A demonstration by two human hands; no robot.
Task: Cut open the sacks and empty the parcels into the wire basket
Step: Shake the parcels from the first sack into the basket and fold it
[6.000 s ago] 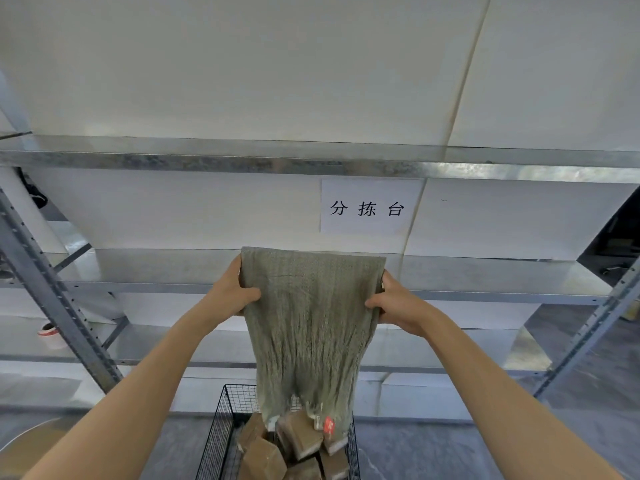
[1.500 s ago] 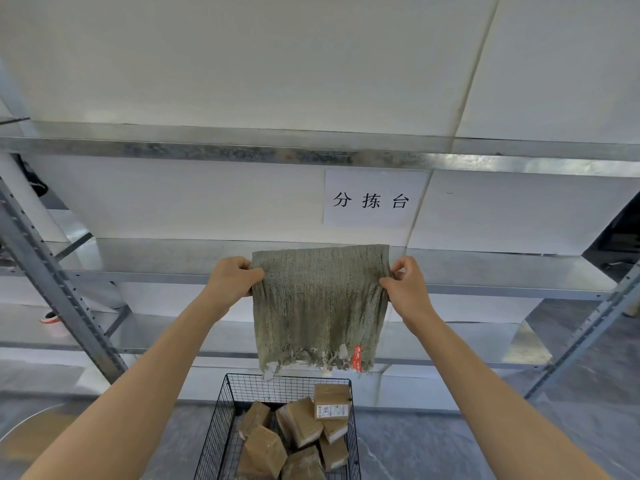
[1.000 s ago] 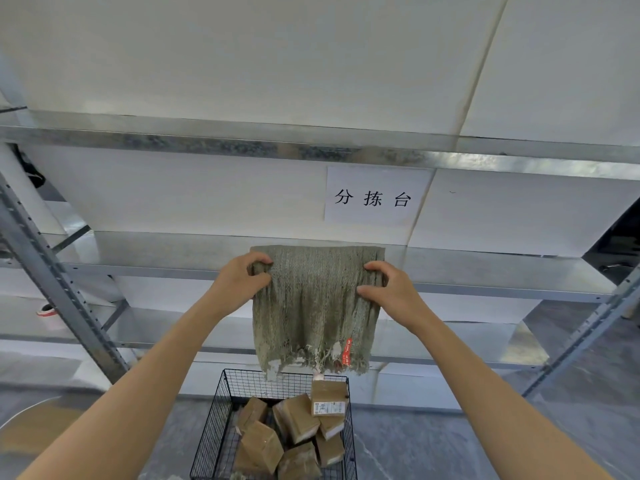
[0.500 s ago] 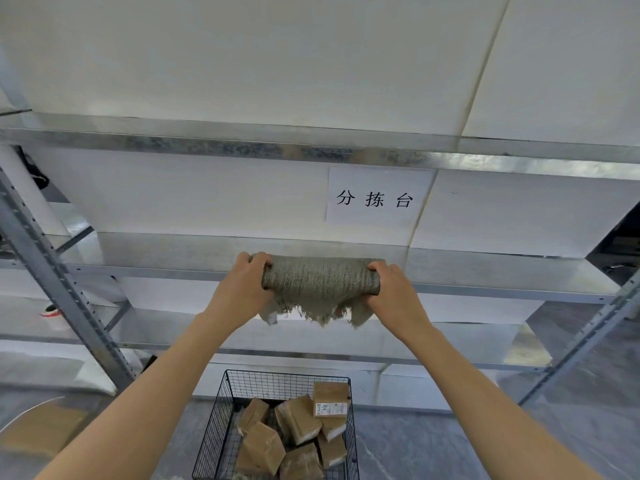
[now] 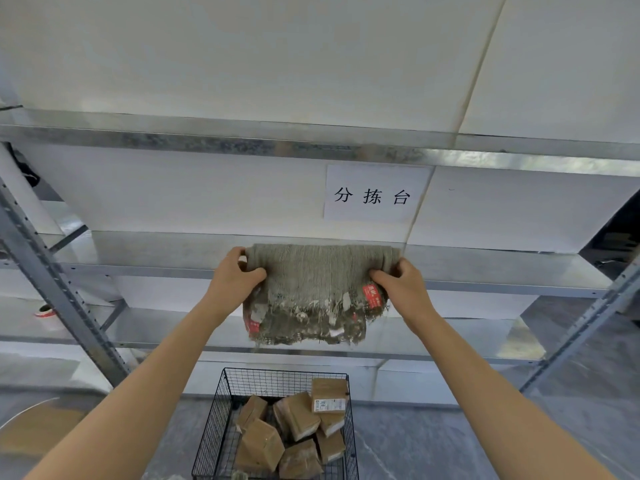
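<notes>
A grey-green woven sack hangs folded double in front of the middle shelf, its frayed cut edges with red tags pointing down. My left hand grips its left end and my right hand grips its right end, fingers curled round the fold. Below stands the black wire basket, holding several brown cardboard parcels, one with a white label on top.
A galvanised steel shelf rack fills the background, with slanted uprights at the left and right. A paper sign with printed characters hangs on the white wall. A red-and-white tape roll lies on the lower left shelf. Grey floor surrounds the basket.
The emptied sack, first held hanging full length over the basket, has been gathered up and folded over; its frayed ends now hang down in front between my hands.
</notes>
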